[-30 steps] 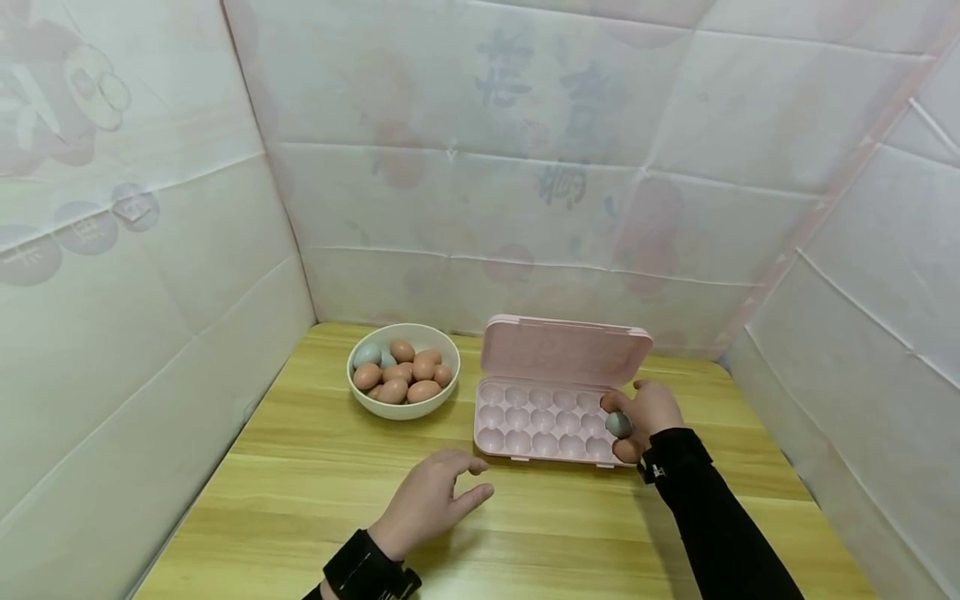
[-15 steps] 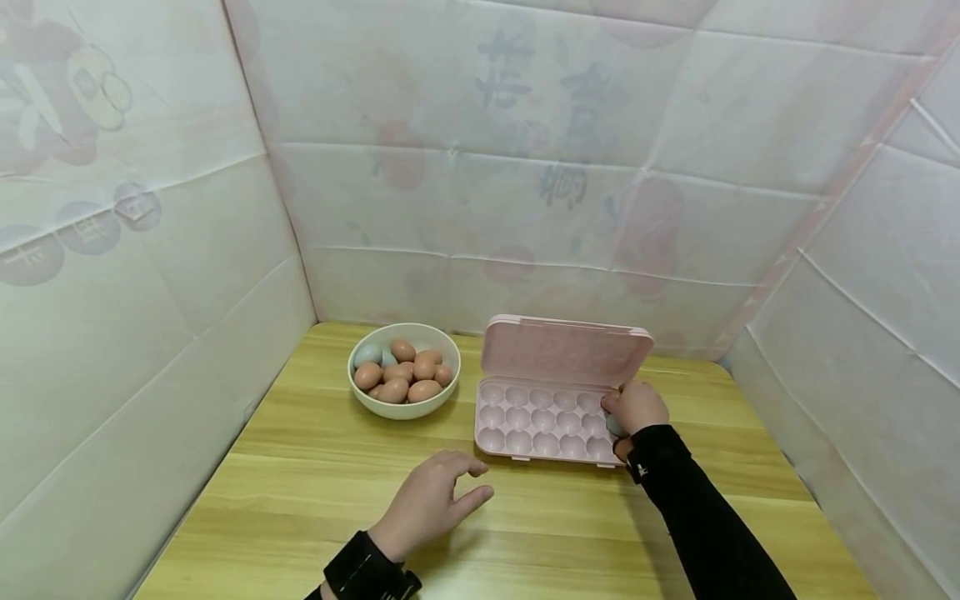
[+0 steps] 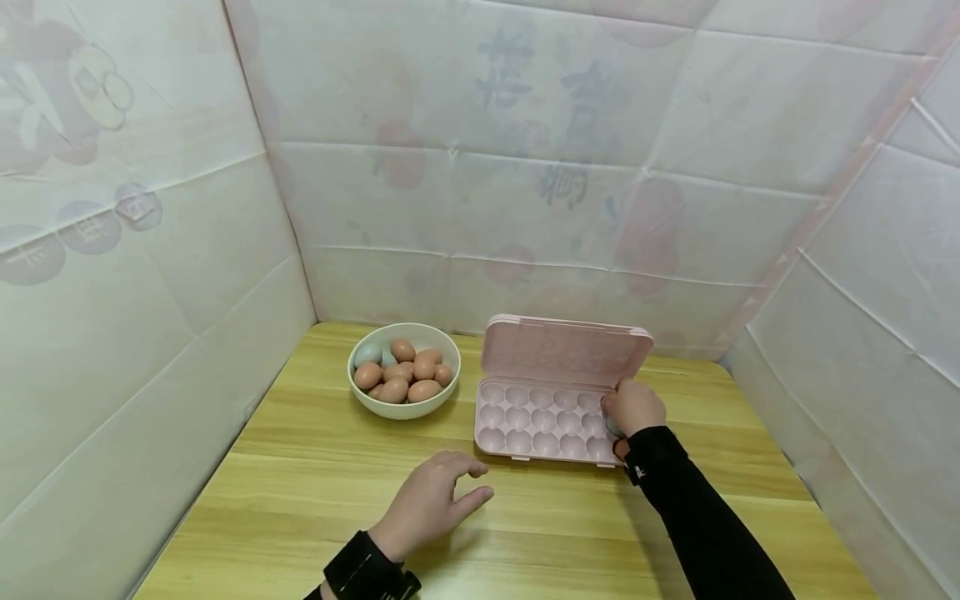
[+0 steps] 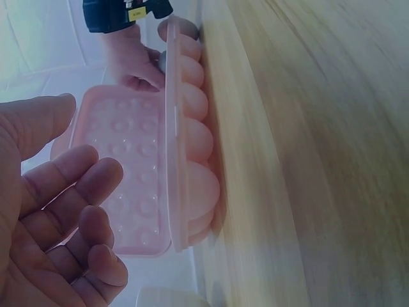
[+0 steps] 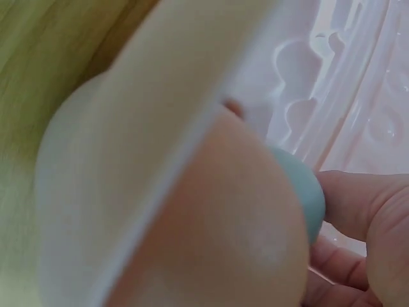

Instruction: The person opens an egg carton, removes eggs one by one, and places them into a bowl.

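At the right end of the pink egg carton (image 3: 543, 421), my right hand (image 3: 636, 407) reaches down with curled fingers around a brown egg (image 3: 604, 403) in the back corner, mostly hidden by the hand. In the right wrist view, a pale green egg (image 5: 299, 188) lies beside my thumb (image 5: 351, 195). Another brown egg (image 5: 236, 230) fills the foreground inside the carton's end cup. The carton's lid (image 3: 566, 354) stands raised. My left hand (image 3: 427, 500) hovers in front of the carton, holding nothing, its fingers loosely bent and thumb apart.
A cream bowl (image 3: 405, 410) with several brown and pale green eggs stands left of the carton on the wooden table (image 3: 300, 492). Printed white sheets form a back wall (image 3: 465, 200) and side walls.
My right hand has shifted left and slightly down, covering more of the eggs at the carton's right end. The left hand, bowl and carton stay in place.
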The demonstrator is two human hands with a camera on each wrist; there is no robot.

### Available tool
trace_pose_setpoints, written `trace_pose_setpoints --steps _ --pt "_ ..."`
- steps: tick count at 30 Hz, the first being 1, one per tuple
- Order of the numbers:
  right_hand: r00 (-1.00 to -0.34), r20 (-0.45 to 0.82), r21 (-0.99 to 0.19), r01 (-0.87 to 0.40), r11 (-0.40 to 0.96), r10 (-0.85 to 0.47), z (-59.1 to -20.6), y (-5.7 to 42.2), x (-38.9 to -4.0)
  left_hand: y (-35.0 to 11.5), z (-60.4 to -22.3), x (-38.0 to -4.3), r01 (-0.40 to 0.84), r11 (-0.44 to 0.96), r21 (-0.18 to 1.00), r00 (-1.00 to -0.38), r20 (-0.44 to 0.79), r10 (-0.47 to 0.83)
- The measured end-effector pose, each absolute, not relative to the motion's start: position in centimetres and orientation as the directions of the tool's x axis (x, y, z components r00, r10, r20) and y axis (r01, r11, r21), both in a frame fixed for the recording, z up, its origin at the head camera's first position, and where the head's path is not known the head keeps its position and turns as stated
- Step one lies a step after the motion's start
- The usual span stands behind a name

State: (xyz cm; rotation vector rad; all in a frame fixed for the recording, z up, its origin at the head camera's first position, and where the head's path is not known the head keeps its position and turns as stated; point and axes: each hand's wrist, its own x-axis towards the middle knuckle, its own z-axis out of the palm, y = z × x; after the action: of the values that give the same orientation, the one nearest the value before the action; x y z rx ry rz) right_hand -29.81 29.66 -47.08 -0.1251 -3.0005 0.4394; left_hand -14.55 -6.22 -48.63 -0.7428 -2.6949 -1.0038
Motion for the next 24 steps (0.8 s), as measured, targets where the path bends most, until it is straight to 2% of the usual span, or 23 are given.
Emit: trace_pose_setpoints --steps 11,15,19,24 --pt "-0.953 0.299 -0.381 -0.079 0.921 0.042 -46.5 30.0 -28.7 -6.1 -48.7 -14.6 0.506 0.653 0.564 -0.862 0.315 0.397" --pt "-0.946 0.321 -0.482 -0.13 0.867 0.037 -46.2 29.6 -27.5 -6.1 -48.8 -14.6 0.511 0.649 0.564 -0.86 0.321 0.397" --pt "-0.966 0.26 -0.7 -0.181 0.691 0.01 -45.3 27.9 -25.5 -6.1 -48.9 -14.6 0.509 0.642 0.574 -0.861 0.326 0.391" --pt "-0.984 0.121 -0.94 -0.155 0.304 -0.128 -45.2 25.0 -22.5 -5.9 -49.0 -14.7 0.547 0.646 0.532 -0.834 0.415 0.365"
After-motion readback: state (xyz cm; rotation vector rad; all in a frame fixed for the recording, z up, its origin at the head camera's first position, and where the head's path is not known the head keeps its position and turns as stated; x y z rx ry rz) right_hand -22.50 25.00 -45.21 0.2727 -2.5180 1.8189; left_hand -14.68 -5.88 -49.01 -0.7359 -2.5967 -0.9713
